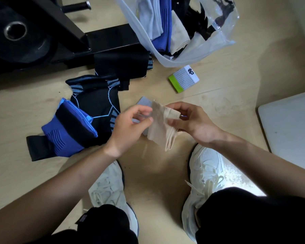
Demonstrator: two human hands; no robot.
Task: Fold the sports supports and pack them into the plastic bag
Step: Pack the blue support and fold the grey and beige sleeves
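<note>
At frame centre, the left hand pinches the beige support by its left edge and the right hand curls round the folded side, likely to keep the layers aligned. The bag gapes at upper centre, ready. Other supports wait at left.

Floor: pale wood-look surface, scuffed and dusty near centre. Black metal frame stands at upper left, its flat base resting on the floor, an angled beam joined to it. Black weight plate with a metal-ringed centre hole lies against the frame. Dark bar with a chrome end projects behind. White flat panel at right edge. Two white laced trainers, left and right, planted apart on the floor; black trouser legs above them.
</note>
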